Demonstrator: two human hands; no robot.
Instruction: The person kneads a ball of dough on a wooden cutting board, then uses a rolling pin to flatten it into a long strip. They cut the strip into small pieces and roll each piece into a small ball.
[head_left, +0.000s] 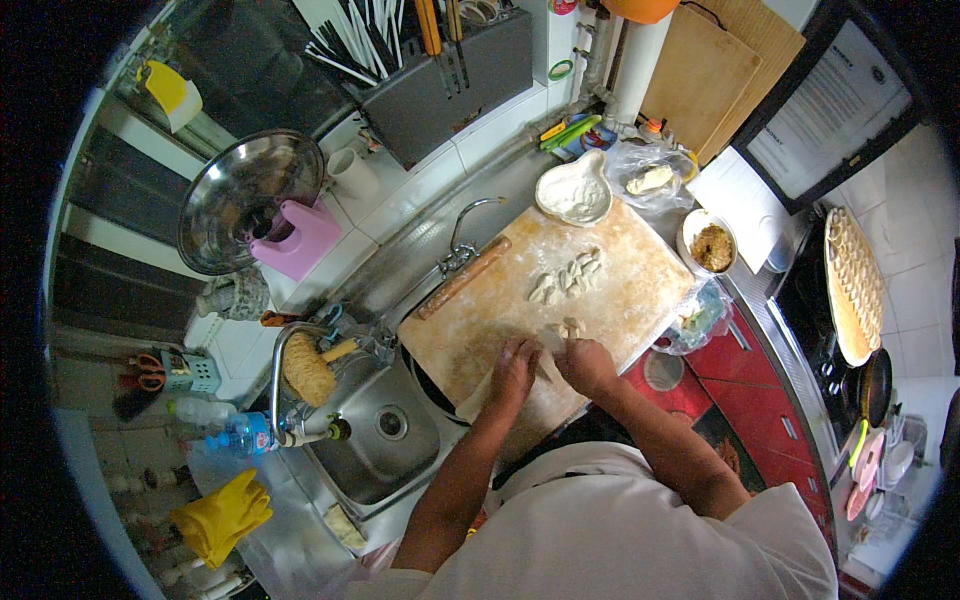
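Both hands are low over the front of a floured wooden board (465, 345). My left hand (516, 366) has its fingers bent on a pale piece of dough (549, 363), which spans to my right hand (586, 364). What lies under the fingers is partly hidden. Small cut dough pieces (568, 279) lie in a cluster further up the board, and a few more (571, 328) sit just beyond my right hand. A wooden rolling pin (465, 277) rests along the board's left edge. At its far corner stands a bowl of white flour (574, 191).
A bowl of brown filling (709, 244) stands right of the board. A steel sink (382, 442) with a tap lies to the left. A tray of shaped dumplings (855, 285) is at the far right, by a frying pan (876, 386). Plastic bags (652, 176) lie behind.
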